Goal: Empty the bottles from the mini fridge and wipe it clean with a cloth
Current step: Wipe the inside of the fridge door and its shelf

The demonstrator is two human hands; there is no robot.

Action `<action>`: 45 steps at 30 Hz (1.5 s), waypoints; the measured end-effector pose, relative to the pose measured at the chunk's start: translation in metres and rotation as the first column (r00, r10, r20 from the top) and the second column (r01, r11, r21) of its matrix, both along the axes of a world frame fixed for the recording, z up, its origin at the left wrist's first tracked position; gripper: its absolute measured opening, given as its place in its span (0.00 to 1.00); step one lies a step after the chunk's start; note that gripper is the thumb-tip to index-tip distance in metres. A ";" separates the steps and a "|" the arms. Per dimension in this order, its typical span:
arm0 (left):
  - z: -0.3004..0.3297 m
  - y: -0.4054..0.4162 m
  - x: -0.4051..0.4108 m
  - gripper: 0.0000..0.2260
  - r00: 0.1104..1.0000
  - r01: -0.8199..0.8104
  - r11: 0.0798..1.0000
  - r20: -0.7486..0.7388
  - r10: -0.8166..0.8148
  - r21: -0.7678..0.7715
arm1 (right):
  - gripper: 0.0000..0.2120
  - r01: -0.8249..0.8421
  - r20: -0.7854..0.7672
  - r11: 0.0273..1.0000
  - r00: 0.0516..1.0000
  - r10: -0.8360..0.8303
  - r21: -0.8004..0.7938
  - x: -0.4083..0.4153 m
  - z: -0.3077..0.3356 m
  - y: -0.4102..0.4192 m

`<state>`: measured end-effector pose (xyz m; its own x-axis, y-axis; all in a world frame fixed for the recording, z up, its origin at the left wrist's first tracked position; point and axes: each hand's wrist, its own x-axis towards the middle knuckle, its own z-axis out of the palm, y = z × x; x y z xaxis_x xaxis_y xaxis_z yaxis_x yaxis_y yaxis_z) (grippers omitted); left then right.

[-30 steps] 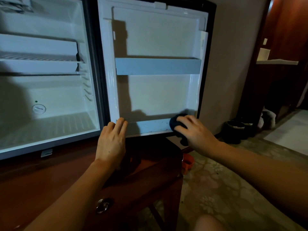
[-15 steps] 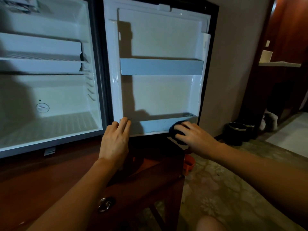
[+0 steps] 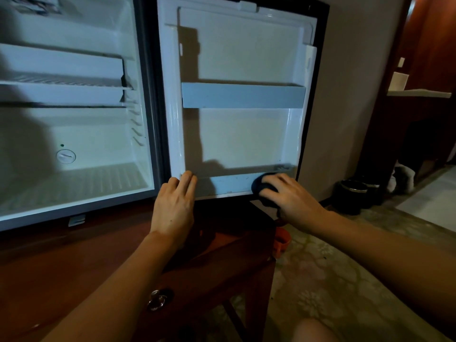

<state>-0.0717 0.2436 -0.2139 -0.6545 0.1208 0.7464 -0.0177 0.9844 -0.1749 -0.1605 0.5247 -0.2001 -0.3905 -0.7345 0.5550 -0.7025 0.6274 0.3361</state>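
The white mini fridge (image 3: 74,134) stands open with bare shelves; I see no bottles in it. Its door (image 3: 241,134) is swung wide and faces me, with a grey rack (image 3: 243,95) across the middle. My right hand (image 3: 288,196) holds a dark cloth (image 3: 261,186) against the lower door shelf (image 3: 229,183) near its right end. My left hand (image 3: 174,203) lies flat with straight fingers, the fingertips touching the door's bottom left corner.
The fridge sits on a reddish wooden cabinet (image 3: 123,255) with a metal knob (image 3: 158,299). An orange object (image 3: 281,240) lies on the patterned floor under the door. Dark round bins (image 3: 352,193) stand by the wall at right, beside a wooden partition with a white ledge (image 3: 419,93).
The right hand with the cloth shifted down and slightly left from the shelf's right corner, then edged back right along the lower door shelf. The left hand stays at the door's bottom left corner.
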 end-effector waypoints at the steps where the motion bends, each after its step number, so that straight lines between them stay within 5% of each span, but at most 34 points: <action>1: 0.000 0.000 0.000 0.30 1.000 0.002 1.000 -0.001 -0.002 0.003 | 0.25 0.009 0.006 0.998 1.000 -0.009 -0.065 0.000 0.002 -0.003; 3: -0.001 -0.001 0.001 0.30 1.000 0.006 1.000 -0.005 -0.006 0.003 | 0.24 0.009 -0.009 0.994 1.000 -0.010 -0.112 0.001 0.002 -0.008; 9: 0.002 0.000 0.001 0.30 1.000 0.003 1.000 0.003 -0.003 -0.019 | 0.19 -0.017 0.002 0.988 1.000 0.016 0.151 0.006 -0.001 -0.006; 14: 0.001 -0.001 0.001 0.30 1.000 -0.004 1.000 0.009 0.004 -0.019 | 0.23 0.001 -0.003 0.989 1.000 -0.001 -0.146 0.005 0.011 -0.016; 20: 0.002 -0.001 0.002 0.31 1.000 -0.006 1.000 0.009 0.007 -0.027 | 0.17 -0.058 -0.038 0.981 0.997 0.066 0.182 0.007 -0.002 -0.011; 26: 0.002 -0.002 0.003 0.31 1.000 0.001 1.000 -0.005 -0.001 -0.025 | 0.17 -0.034 -0.039 0.992 0.999 0.030 -0.118 0.008 0.007 -0.025; 31: 0.001 -0.003 0.002 0.31 0.999 0.014 0.999 -0.041 -0.016 -0.034 | 0.16 -0.101 -0.082 0.982 0.990 0.115 0.157 0.009 -0.005 -0.020; 37: -0.003 -0.004 -0.001 0.31 0.995 0.017 0.999 -0.095 -0.022 -0.048 | 0.18 -0.049 -0.042 0.992 0.998 0.045 -0.119 0.007 0.005 -0.029; 45: 0.009 -0.009 0.008 0.28 0.995 0.092 0.995 -0.034 -0.093 -0.028 | 0.18 -0.112 -0.083 0.994 0.990 0.113 0.012 0.009 0.000 -0.026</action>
